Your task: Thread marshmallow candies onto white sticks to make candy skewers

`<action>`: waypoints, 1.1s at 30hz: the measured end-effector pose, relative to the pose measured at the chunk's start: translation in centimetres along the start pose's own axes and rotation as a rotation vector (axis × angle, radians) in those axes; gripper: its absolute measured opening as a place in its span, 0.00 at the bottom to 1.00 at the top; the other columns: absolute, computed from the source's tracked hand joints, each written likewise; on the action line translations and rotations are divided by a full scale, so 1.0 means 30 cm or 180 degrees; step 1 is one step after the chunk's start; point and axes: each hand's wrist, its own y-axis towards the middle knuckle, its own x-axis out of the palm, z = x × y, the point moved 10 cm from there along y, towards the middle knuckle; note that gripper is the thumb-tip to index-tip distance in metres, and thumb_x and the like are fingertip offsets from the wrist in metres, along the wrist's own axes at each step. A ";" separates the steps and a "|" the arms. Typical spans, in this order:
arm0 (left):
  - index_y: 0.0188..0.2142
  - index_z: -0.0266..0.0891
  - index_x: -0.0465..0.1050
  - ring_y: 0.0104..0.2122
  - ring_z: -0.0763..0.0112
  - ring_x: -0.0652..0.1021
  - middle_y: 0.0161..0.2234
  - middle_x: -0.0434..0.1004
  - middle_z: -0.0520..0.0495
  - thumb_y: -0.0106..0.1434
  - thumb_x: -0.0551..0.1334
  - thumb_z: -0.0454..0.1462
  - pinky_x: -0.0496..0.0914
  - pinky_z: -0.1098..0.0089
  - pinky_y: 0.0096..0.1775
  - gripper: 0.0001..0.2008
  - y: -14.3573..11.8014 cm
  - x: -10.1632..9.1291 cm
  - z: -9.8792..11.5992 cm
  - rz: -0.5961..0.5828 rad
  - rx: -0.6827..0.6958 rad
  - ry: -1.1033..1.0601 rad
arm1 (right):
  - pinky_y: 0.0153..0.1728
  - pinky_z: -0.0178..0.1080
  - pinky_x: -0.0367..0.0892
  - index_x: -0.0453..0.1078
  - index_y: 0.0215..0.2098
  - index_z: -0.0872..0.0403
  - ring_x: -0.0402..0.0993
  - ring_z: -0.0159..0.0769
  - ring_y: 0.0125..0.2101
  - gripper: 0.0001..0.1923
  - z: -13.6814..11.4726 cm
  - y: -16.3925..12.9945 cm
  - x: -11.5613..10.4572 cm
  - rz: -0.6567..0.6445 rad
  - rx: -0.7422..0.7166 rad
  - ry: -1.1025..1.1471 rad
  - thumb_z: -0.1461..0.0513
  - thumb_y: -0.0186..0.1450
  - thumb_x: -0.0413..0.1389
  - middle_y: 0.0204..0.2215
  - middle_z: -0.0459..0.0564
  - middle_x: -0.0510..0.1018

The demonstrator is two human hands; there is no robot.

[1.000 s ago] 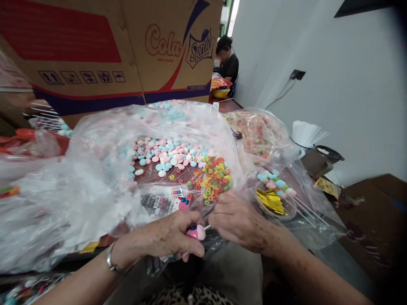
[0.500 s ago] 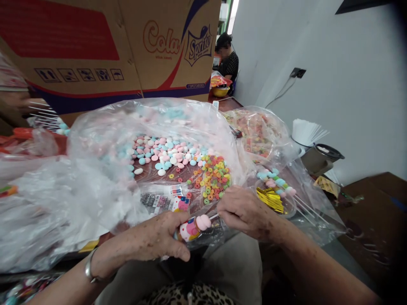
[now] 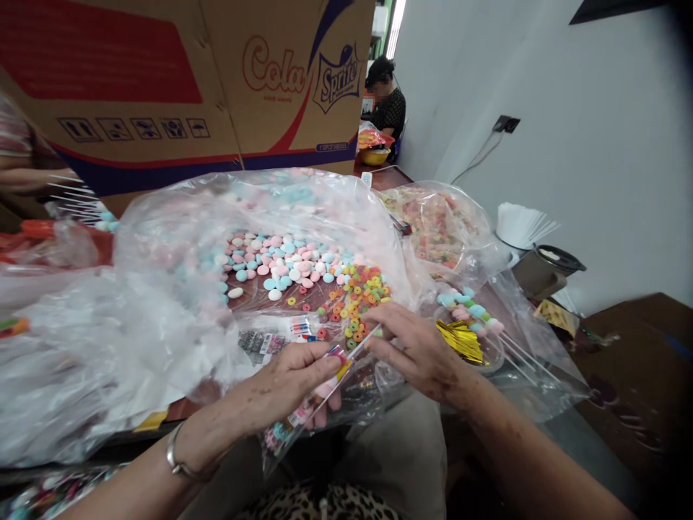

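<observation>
Left hand: the left hand [image 3: 284, 386] is closed around a small clear sleeve [image 3: 303, 415], thumb on top and fingers curled beneath; a metal bangle [image 3: 178, 462] sits on its wrist
Right hand: the right hand [image 3: 416, 350] pinches the upper end of a thin white stick [image 3: 364, 345] between thumb and fingertips; the other fingers are loosely bent
Clear sleeve: held low and near the body, just in front of the bench [image 3: 390, 177] edge, above the lap; it tilts from lower left up to the right; pink and printed colours show through the film, but what exactly lies inside cannot be told
Stick: slants up out of the sleeve's open end toward the right hand, ending just below the ring candies [image 3: 360, 300]
Candy pile: pastel disc sweets [image 3: 281, 260] in pink, blue and white lie spread on a large clear bag [image 3: 178, 289]; the coloured ring candies lie touching their right edge
Right of the hands: a round plastic tub [image 3: 471, 347] holds gold twist ties [image 3: 460, 339]; finished skewers [image 3: 476, 314] of pastel sweets rest across it; a second bag of coloured candy [image 3: 438, 227] lies behind
Behind: a cardboard box [image 3: 189, 79] printed with Cola and Sprite stands upright; a person [image 3: 387, 101] sits far off by the wall
Far right: a pot [image 3: 544, 271] with a fan of white sticks [image 3: 522, 225] beside it
</observation>
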 end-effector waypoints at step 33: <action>0.26 0.35 0.75 0.17 0.70 0.76 0.17 0.77 0.47 0.46 0.71 0.37 0.69 0.75 0.21 0.10 0.025 0.014 -0.103 0.0510 -0.0296 -0.1916 | 0.32 0.33 0.69 0.73 0.44 0.51 0.74 0.30 0.29 0.15 0.067 -0.091 0.355 0.0079 0.1831 0.4177 0.61 0.59 0.65 0.31 0.42 0.78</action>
